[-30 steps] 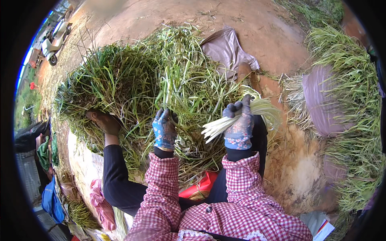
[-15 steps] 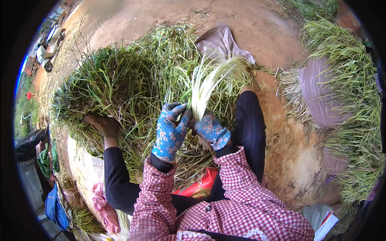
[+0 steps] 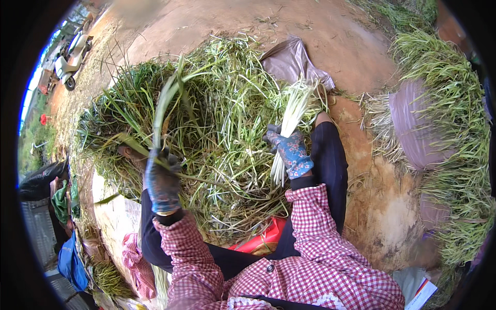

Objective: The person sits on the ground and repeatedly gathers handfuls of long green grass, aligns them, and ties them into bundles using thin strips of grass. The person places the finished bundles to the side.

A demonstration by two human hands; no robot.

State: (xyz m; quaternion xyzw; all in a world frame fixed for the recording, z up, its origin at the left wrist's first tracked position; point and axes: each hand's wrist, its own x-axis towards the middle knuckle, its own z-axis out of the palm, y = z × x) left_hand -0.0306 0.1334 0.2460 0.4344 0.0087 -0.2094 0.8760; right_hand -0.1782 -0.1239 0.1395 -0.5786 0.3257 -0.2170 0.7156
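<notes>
In the head view, the left hand (image 3: 164,178), in a flowered glove, is blurred by motion; its fingers look closed around long green leaves (image 3: 161,113), which rise beyond the fingertips and bend over at the top. The right hand (image 3: 290,151), gloved too, has its fingers wrapped round a bundle of pale stalks (image 3: 296,106): the longer part stands up past the fingers, fanned at its tip, and the lower ends hang below the palm.

The two hands are well apart. The gap between their fingers is open above the loose heap of greens (image 3: 227,124), whose far edge lies well beyond both sets of fingertips. Just right of the right hand, the dark right trouser leg (image 3: 330,160) bounds the room on that side. Past the bundle's tip lies a crumpled purple-grey sheet (image 3: 294,59), and beyond that reddish earth floor (image 3: 356,62). Near the left fingers, partly hidden, the left foot (image 3: 133,155) sits at the heap's near-left edge. A red packet (image 3: 263,236) lies nearer the body than either hand. Farther right of the right fingers, well apart, purple plastic (image 3: 416,124) wraps part of a leafy row (image 3: 460,119).
</notes>
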